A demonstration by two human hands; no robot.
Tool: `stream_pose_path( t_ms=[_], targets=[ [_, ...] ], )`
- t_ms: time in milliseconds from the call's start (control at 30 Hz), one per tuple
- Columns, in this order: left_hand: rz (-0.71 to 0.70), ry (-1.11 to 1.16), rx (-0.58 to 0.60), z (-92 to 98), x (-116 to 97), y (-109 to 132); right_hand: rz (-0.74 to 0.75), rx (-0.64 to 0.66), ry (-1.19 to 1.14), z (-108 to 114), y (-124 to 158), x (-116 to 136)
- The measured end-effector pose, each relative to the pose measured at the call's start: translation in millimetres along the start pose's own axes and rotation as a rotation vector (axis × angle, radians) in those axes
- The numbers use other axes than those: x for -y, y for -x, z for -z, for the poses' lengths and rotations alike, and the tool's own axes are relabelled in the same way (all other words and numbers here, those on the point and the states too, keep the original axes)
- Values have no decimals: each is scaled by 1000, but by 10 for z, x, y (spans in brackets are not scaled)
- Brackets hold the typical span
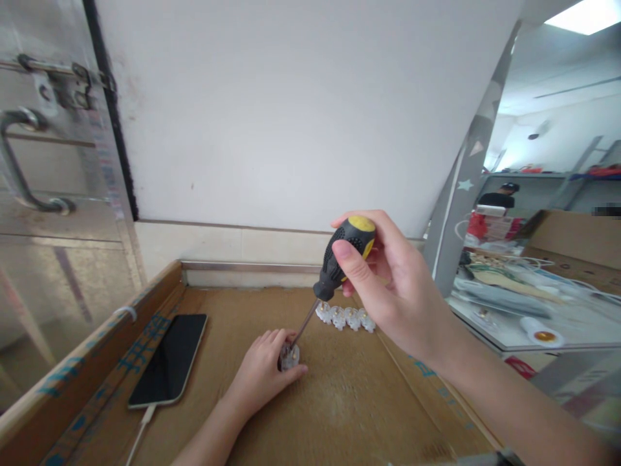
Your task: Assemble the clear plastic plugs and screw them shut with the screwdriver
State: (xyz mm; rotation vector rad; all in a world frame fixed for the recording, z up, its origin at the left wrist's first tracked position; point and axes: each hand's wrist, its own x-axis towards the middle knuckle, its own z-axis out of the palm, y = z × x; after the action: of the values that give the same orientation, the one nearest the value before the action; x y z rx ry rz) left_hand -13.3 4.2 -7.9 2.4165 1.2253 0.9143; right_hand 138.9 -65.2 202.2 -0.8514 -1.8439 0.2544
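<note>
My right hand (388,285) is closed round the black and yellow handle of a screwdriver (339,262), held tilted with its shaft running down and left. The tip meets a small clear plastic part (290,356) that my left hand (262,375) pinches against the brown cardboard surface (349,401). Just behind, a short row of several similar clear plastic parts (345,318) lies on the cardboard, close under my right hand.
A black phone (169,359) with a white cable lies at the left beside the cardboard's raised edge. A white wall stands behind and a metal door with a handle (29,162) at the left. At the right, a cluttered bench (524,298) and a distant person.
</note>
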Motion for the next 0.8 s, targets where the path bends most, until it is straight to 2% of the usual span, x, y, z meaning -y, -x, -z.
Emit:
stream_pose_path(
  t_ms=[533,800],
  targets=[
    [-8,-37,6,2,-7,1,-1,26,38,-33,-7,26],
    [5,-119,-31,4,-47,2,30,47,70,-67,-28,52]
  ],
)
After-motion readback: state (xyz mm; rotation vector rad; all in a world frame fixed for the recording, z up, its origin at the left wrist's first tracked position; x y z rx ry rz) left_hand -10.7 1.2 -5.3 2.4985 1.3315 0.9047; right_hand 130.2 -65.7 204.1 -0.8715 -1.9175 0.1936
